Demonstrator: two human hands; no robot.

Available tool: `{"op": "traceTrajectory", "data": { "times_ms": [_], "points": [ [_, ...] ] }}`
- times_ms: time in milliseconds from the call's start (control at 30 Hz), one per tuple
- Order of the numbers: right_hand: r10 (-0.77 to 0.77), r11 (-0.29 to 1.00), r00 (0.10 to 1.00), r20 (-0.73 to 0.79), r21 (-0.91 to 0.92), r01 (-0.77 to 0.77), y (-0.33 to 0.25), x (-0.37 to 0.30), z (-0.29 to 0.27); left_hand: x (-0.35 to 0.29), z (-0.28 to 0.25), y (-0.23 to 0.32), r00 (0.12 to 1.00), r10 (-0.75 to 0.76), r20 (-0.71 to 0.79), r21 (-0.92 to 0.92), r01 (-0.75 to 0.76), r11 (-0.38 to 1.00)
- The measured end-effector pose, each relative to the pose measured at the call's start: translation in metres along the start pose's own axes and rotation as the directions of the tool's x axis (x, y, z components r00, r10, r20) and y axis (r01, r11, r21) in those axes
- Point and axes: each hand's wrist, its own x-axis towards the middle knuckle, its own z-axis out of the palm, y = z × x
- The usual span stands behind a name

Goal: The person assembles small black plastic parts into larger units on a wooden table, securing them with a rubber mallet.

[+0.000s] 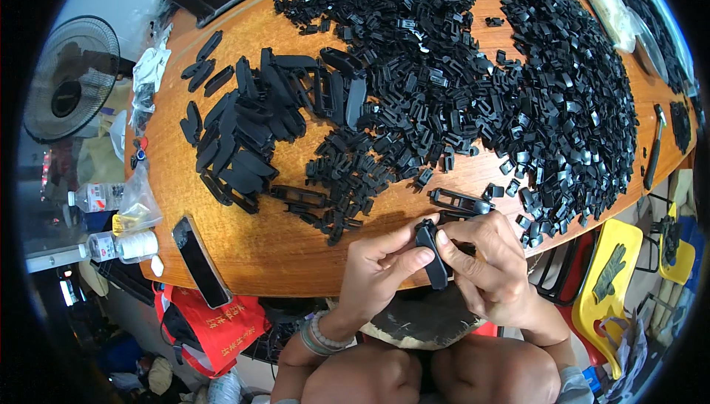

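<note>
My left hand (379, 265) and my right hand (486, 260) meet at the near edge of the wooden table (281, 245). Both pinch one long black plastic piece (431, 254), held upright between the thumbs and fingers. Just beyond my hands lies a black frame part (458, 200). A heap of small black clips (569, 101) spreads to the right, another heap of black parts (399, 56) sits in the middle, and a pile of longer black covers (248, 126) lies to the left.
A dark phone (201, 262) lies at the table's left front edge. Bottles (122, 245) and a plastic bag (139, 200) stand at the left end, with a fan (70, 78) behind. A yellow chair (610, 282) and a red bag (222, 322) are beside my knees.
</note>
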Motion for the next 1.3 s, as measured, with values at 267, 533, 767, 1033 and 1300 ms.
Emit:
{"op": "traceTrajectory", "data": {
  "times_ms": [267, 533, 767, 1033, 1300],
  "points": [
    [-0.044, 0.997, 0.999, -0.009, 0.061, 0.044, 0.004, -0.006, -0.003, 0.008, -0.012, 0.03, 0.94, -0.191, 0.281, 0.277, 0.111, 0.954],
    [0.045, 0.996, 0.964, 0.264, -0.083, -0.023, -0.003, -0.024, -0.018, 0.062, -0.046, 0.076, 0.733, 0.619, 0.283, 0.94, -0.342, -0.025],
    [0.144, 0.937, 0.966, 0.214, -0.344, -0.063, 0.002, -0.03, -0.003, 0.116, -0.063, 0.1, 0.899, 0.405, 0.165, 0.986, -0.159, -0.049],
    [0.218, 0.893, 0.972, -0.091, -0.382, -0.236, 0.037, -0.014, -0.024, 0.107, -0.067, 0.107, 0.845, 0.534, 0.035, 0.999, -0.033, -0.013],
    [0.281, 0.825, 0.959, -0.035, -0.501, -0.26, 0.031, -0.01, -0.032, 0.045, -0.027, 0.098, 0.709, 0.706, 0.01, 0.897, -0.318, 0.307]
  ]
}}
